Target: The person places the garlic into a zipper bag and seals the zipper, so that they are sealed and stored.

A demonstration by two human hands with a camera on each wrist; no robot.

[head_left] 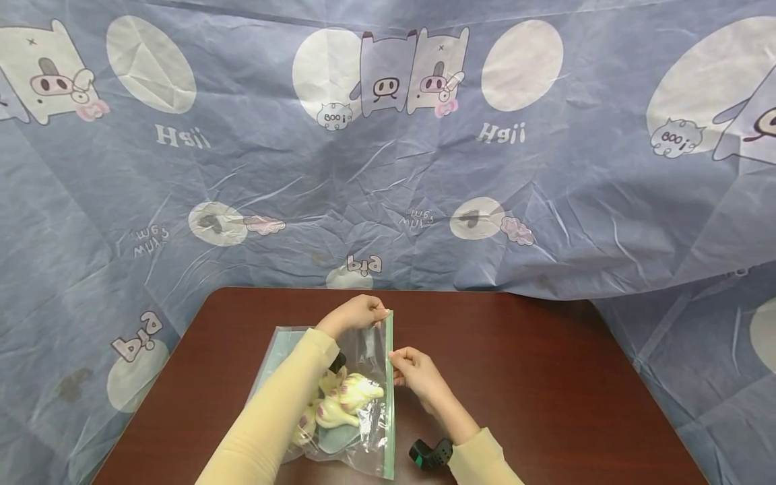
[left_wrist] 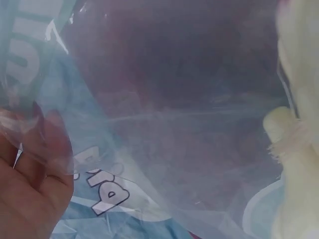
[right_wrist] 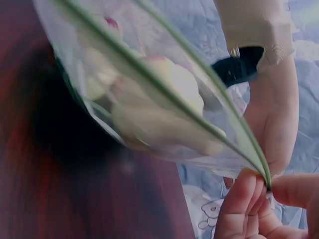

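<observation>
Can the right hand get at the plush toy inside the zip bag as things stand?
Probably not. The right hand pinches the green zip strip, whose two sides lie pressed together there in the right wrist view. The plush toy sits behind the clear bag wall, and the left hand holds the bag's far end.

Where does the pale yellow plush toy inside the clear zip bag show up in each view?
Head: pale yellow plush toy sits low centre, inside the clear zip bag.
Left wrist: along the right edge, blurred through plastic.
Right wrist: upper centre, behind the bag's green zip strip.
Shared landmark: dark brown wooden table.
</observation>
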